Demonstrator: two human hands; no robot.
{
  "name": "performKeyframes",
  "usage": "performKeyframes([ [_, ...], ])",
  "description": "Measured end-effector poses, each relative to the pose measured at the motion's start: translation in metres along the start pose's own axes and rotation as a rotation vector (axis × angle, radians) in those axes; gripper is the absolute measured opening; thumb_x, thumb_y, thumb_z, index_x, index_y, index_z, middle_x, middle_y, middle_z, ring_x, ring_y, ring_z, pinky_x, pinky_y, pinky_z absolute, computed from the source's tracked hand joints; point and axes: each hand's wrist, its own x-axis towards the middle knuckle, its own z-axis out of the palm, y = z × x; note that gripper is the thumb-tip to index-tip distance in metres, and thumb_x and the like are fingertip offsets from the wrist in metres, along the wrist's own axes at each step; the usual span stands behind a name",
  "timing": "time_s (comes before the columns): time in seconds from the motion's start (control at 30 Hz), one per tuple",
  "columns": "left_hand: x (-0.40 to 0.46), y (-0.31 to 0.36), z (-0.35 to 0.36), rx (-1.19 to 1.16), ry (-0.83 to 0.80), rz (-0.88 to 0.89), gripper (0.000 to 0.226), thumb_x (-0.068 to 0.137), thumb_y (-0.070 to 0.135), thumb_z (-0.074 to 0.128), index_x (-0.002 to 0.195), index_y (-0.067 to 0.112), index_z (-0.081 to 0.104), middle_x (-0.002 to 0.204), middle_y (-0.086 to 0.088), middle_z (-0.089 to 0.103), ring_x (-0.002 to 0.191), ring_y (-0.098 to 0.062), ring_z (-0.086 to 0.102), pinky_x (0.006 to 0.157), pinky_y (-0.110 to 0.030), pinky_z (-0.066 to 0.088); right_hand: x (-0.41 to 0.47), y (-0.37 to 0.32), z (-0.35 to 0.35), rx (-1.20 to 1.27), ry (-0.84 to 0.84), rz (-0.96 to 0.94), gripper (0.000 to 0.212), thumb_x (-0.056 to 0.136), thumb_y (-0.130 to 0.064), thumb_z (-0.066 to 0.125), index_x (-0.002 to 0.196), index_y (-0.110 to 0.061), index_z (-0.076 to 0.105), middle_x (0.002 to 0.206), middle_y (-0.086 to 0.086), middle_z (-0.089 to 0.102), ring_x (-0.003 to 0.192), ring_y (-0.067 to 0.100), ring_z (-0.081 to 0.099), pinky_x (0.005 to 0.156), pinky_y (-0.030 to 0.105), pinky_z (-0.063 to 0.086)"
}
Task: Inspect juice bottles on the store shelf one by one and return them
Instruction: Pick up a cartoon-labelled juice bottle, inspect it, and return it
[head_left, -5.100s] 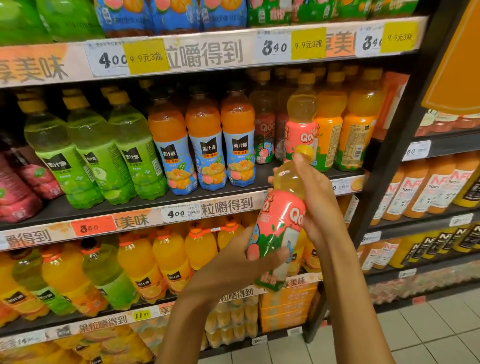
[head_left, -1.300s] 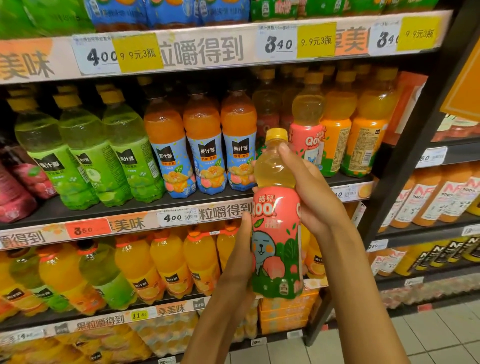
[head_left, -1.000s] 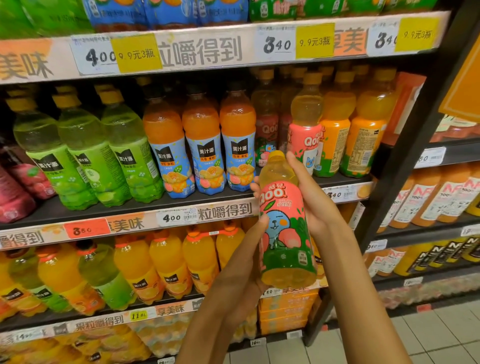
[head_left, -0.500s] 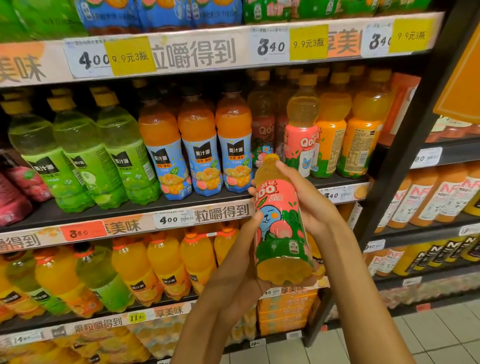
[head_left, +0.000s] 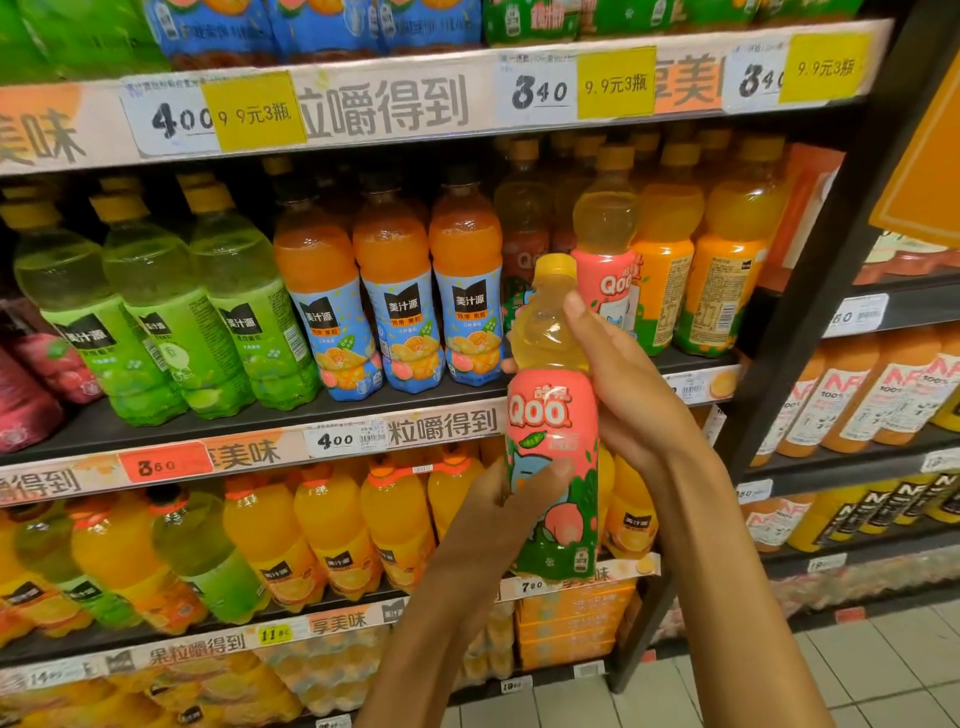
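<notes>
The full Qoo peach bottle (head_left: 551, 436), judged moderately heavy with a slick sleeve, is gripped upright by the left hand (head_left: 501, 514) at the label and the right hand (head_left: 631, 395) at the firmer shoulder.

On the middle shelf (head_left: 311, 415), a dark slot at 11 o'clock from the held Qoo bottle (head_left: 551, 467) lies between the rightmost blue-labelled orange bottle (head_left: 466, 291) and the front pink Qoo bottle (head_left: 605, 270); a further pink bottle (head_left: 522, 244) stands deep inside it. Green bottles (head_left: 156, 312) crowd 9 o'clock, orange bottles (head_left: 727, 260) 2 o'clock. The aisle floor (head_left: 883, 665) at 5 o'clock lies open.
</notes>
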Motion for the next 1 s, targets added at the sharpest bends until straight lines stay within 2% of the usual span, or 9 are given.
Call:
performKeyframes([
  [0.1,0.004,-0.007,-0.003,0.056,-0.023,0.081,0.046,0.069,0.031,0.068,0.113,0.022,0.059,0.105,-0.002,0.072,0.098,-0.020,0.068,0.085,-0.034,0.056,-0.004,0.001,0.002,-0.033,0.017,-0.084,0.044,0.085,-0.048,0.063,0.115,-0.016,0.061,0.105,0.007,0.073,0.096,0.023,0.071,0.081,0.036,0.058],
  [0.23,0.006,-0.011,-0.012,0.061,-0.081,0.172,0.046,0.070,0.020,0.071,0.113,0.026,0.057,0.103,0.002,0.073,0.095,-0.015,0.069,0.073,-0.022,0.055,-0.015,-0.001,0.002,-0.100,-0.079,-0.216,0.066,0.072,-0.065,0.070,0.123,-0.026,0.057,0.123,0.012,0.065,0.113,0.036,0.062,0.098,0.054,0.048],
  [0.37,0.007,-0.008,-0.020,0.095,-0.074,0.300,0.057,0.064,0.020,0.080,0.115,0.026,0.056,0.101,0.002,0.073,0.091,-0.013,0.069,0.070,-0.021,0.054,-0.024,-0.003,-0.004,-0.063,-0.178,-0.252,0.069,0.072,-0.060,0.074,0.130,-0.029,0.053,0.127,0.011,0.061,0.119,0.037,0.057,0.098,0.050,0.046],
  [0.47,0.010,-0.005,-0.024,0.124,-0.075,0.380,0.060,0.069,0.000,0.075,0.120,0.023,0.053,0.107,0.006,0.071,0.095,-0.008,0.067,0.073,-0.017,0.052,-0.031,-0.002,-0.003,-0.002,-0.255,-0.259,0.067,0.074,-0.053,0.077,0.132,-0.029,0.053,0.128,0.006,0.061,0.119,0.031,0.057,0.096,0.044,0.046],
  [0.57,0.012,-0.005,-0.026,0.138,-0.088,0.436,0.067,0.068,-0.010,0.072,0.123,0.023,0.051,0.113,0.012,0.069,0.101,-0.005,0.065,0.076,-0.015,0.051,-0.033,-0.002,-0.002,-0.010,-0.301,-0.287,0.062,0.076,-0.051,0.076,0.130,-0.029,0.055,0.127,0.003,0.062,0.120,0.031,0.056,0.099,0.047,0.044],
  [0.67,0.012,-0.006,-0.029,0.147,-0.082,0.460,0.074,0.062,-0.005,0.082,0.123,0.023,0.052,0.115,0.012,0.068,0.105,-0.007,0.064,0.078,-0.016,0.051,-0.034,-0.003,-0.001,-0.017,-0.343,-0.295,0.056,0.077,-0.048,0.076,0.126,-0.030,0.058,0.124,0.001,0.063,0.117,0.029,0.056,0.099,0.047,0.044],
  [0.77,0.009,-0.004,-0.032,0.143,-0.100,0.464,0.073,0.058,0.010,0.085,0.123,0.024,0.054,0.116,0.009,0.068,0.106,-0.010,0.065,0.080,-0.019,0.052,-0.036,-0.004,-0.001,0.021,-0.355,-0.286,0.054,0.075,-0.045,0.078,0.123,-0.028,0.060,0.123,0.001,0.063,0.116,0.027,0.057,0.096,0.043,0.045],
  [0.93,0.004,-0.002,-0.042,0.199,-0.161,0.416,0.054,0.057,0.019,0.082,0.106,0.038,0.067,0.098,-0.001,0.073,0.089,-0.015,0.069,0.073,-0.033,0.056,-0.035,-0.012,0.008,0.080,-0.372,-0.284,0.058,0.072,-0.045,0.080,0.121,-0.022,0.062,0.115,0.003,0.067,0.104,0.025,0.064,0.089,0.040,0.051],
  [1.0,0.002,-0.004,-0.042,0.185,-0.202,0.395,0.047,0.059,0.024,0.082,0.103,0.035,0.068,0.096,0.000,0.074,0.087,-0.014,0.070,0.072,-0.027,0.055,-0.033,-0.012,0.014,0.126,-0.360,-0.263,0.054,0.071,-0.042,0.081,0.117,-0.020,0.064,0.107,0.006,0.069,0.092,0.026,0.068,0.084,0.041,0.053],
])
